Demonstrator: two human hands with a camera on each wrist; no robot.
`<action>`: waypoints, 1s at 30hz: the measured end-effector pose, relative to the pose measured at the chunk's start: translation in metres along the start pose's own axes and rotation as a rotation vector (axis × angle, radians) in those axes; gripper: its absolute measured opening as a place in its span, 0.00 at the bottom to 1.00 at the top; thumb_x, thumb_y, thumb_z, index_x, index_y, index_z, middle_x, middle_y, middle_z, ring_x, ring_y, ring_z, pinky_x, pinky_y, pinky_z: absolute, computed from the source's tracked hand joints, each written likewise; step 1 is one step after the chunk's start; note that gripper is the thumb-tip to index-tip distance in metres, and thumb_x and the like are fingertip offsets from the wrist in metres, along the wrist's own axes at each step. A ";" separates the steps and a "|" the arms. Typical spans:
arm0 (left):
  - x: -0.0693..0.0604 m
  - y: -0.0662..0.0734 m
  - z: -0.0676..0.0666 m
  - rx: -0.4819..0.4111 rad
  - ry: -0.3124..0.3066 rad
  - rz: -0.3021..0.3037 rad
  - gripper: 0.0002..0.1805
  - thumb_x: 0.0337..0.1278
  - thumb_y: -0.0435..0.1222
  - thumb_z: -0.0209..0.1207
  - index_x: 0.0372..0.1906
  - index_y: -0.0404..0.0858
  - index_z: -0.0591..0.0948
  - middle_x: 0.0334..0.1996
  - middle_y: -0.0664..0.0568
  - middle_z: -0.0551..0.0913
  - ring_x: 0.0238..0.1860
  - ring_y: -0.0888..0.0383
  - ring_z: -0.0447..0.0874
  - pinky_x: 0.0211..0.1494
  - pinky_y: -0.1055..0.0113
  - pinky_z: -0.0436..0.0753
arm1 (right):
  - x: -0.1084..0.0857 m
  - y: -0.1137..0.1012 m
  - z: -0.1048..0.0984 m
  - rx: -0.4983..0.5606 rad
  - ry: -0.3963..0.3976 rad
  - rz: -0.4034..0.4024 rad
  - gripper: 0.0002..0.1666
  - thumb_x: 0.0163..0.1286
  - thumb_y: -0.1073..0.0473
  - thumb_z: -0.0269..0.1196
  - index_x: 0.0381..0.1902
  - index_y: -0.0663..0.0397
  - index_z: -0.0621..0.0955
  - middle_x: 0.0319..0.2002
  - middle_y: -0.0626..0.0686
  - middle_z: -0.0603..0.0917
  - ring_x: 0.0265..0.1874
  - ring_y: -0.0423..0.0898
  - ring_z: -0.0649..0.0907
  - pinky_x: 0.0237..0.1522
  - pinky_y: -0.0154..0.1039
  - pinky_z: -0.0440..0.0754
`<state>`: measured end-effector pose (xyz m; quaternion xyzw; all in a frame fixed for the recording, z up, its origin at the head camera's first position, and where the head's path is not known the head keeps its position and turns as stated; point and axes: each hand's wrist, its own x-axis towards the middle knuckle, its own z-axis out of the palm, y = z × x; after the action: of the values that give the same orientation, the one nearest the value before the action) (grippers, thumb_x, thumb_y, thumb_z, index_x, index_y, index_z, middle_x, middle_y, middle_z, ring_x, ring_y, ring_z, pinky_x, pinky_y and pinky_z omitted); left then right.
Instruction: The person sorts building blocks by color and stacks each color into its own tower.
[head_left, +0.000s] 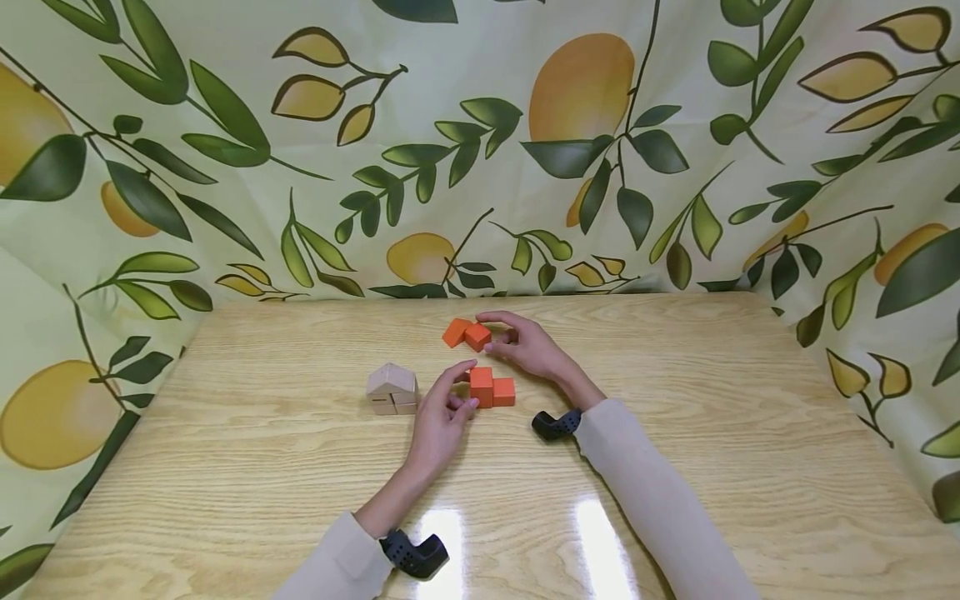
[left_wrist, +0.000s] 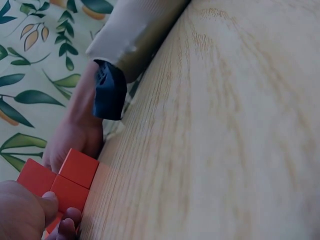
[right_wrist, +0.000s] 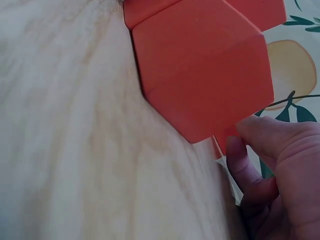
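Observation:
My left hand [head_left: 438, 421] holds the left side of a small group of orange-red blocks [head_left: 481, 387], its thumb in front and index finger behind. In the left wrist view, its fingertips touch the square faces of these blocks [left_wrist: 70, 192]. A lower block [head_left: 504, 392] adjoins on the right. Farther back, my right hand [head_left: 525, 343] has thumb and index finger around an orange-red block [head_left: 477, 337]. Beside that block leans another orange-red piece [head_left: 455, 332]. In the right wrist view, the near blocks [right_wrist: 200, 70] partly hide what the right hand [right_wrist: 285, 170] pinches.
A small house-shaped stack of pale wooden blocks [head_left: 392, 389] stands left of the left hand. All of it rests on a light wood table [head_left: 262, 467]. Behind rises a cloth [head_left: 465, 75] printed with leaves and fruit. Dark wrist devices [head_left: 414, 556] sit on both forearms.

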<state>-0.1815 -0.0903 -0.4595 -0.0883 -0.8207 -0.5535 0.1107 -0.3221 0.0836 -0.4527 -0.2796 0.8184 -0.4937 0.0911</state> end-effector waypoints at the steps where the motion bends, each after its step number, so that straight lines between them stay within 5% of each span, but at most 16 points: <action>1: 0.000 0.000 0.000 0.000 0.000 0.000 0.31 0.58 0.22 0.60 0.65 0.45 0.71 0.55 0.51 0.76 0.26 0.59 0.77 0.27 0.68 0.77 | 0.000 -0.001 0.000 0.008 -0.008 -0.001 0.30 0.66 0.59 0.64 0.66 0.46 0.72 0.56 0.50 0.77 0.26 0.49 0.78 0.34 0.40 0.72; 8: 0.000 0.000 0.000 0.002 0.003 0.003 0.30 0.58 0.23 0.60 0.65 0.46 0.72 0.55 0.50 0.76 0.26 0.59 0.78 0.27 0.68 0.77 | -0.006 -0.023 -0.003 0.041 -0.036 -0.028 0.29 0.67 0.67 0.61 0.66 0.58 0.71 0.62 0.55 0.74 0.31 0.53 0.81 0.37 0.40 0.75; 16: 0.000 -0.001 0.001 0.003 -0.001 0.000 0.30 0.59 0.23 0.59 0.64 0.46 0.72 0.54 0.50 0.77 0.26 0.59 0.78 0.28 0.67 0.77 | 0.000 0.000 0.002 -0.016 0.009 -0.014 0.25 0.66 0.61 0.65 0.61 0.43 0.76 0.56 0.44 0.77 0.32 0.47 0.78 0.38 0.41 0.75; 30: 0.000 0.000 0.001 0.000 0.001 -0.013 0.31 0.58 0.23 0.60 0.64 0.48 0.72 0.55 0.51 0.76 0.25 0.59 0.76 0.26 0.68 0.76 | -0.004 0.000 0.001 -0.016 0.007 -0.027 0.26 0.60 0.59 0.70 0.57 0.45 0.79 0.38 0.50 0.78 0.31 0.47 0.76 0.34 0.39 0.74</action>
<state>-0.1814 -0.0895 -0.4595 -0.0828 -0.8211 -0.5544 0.1078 -0.3184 0.0853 -0.4540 -0.2898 0.8186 -0.4895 0.0793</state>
